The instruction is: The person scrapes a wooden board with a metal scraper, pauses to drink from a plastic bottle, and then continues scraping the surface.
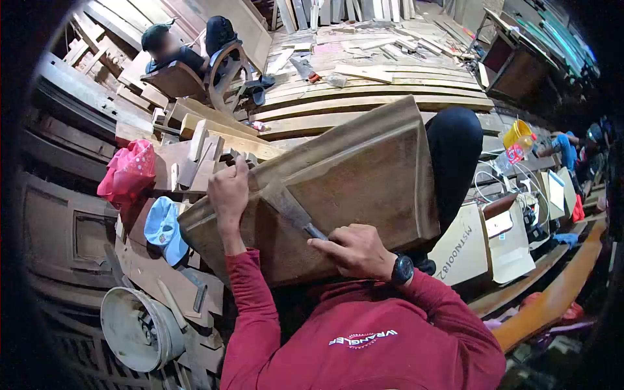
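A brown wooden panel (364, 175) with a raised moulded border lies tilted across my lap. My left hand (229, 195) is closed on its left edge, with the fingers partly hidden. In my right hand (354, 250) is a putty knife (286, 205); the fist wraps its handle, and the forefinger stretches along it. The wide flat blade rests on the panel's face near the left border and points up and left. A dark watch is on my right wrist.
A blue cap (164, 227), a pink cloth (129, 172) and a white bucket (140, 331) are at my left. Wood pieces cover the floor ahead. On my right are a marked cardboard sheet (463, 244), a bottle (513, 156) and a yellow bucket (517, 133). A person (179, 55) sits farther back.
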`<control>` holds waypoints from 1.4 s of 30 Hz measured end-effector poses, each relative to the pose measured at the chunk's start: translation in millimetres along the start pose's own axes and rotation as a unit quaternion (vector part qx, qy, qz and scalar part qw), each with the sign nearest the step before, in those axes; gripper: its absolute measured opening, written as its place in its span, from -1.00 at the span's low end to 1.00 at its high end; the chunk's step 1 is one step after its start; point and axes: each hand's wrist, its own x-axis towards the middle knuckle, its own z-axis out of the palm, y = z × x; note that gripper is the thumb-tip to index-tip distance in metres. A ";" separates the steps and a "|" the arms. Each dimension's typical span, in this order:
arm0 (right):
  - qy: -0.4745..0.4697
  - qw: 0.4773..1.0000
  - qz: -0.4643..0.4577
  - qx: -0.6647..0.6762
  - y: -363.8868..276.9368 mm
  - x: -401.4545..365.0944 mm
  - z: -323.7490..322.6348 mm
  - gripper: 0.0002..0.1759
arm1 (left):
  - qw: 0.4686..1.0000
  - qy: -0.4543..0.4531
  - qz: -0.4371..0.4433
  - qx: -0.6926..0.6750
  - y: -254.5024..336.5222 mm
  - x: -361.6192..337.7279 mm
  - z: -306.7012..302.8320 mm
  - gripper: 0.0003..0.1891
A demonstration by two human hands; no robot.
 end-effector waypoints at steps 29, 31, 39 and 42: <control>-0.032 0.987 0.145 0.061 46.9 -28.8 75.9 -0.58 | 0.927 -0.199 -0.048 0.316 -64.0 31.4 89.8 -0.38; -0.037 0.982 0.168 0.079 49.4 -30.5 75.4 -0.55 | 0.927 -0.214 -0.030 0.305 -75.6 35.0 98.7 -0.37; -0.008 0.966 0.225 0.129 41.0 -29.1 92.2 -0.31 | 0.922 -0.228 -0.064 0.306 -57.8 34.5 99.4 -0.37; 0.009 0.970 0.211 0.124 42.0 -30.3 96.4 -0.24 | 0.921 -0.226 -0.065 0.312 -57.3 34.1 101.7 -0.38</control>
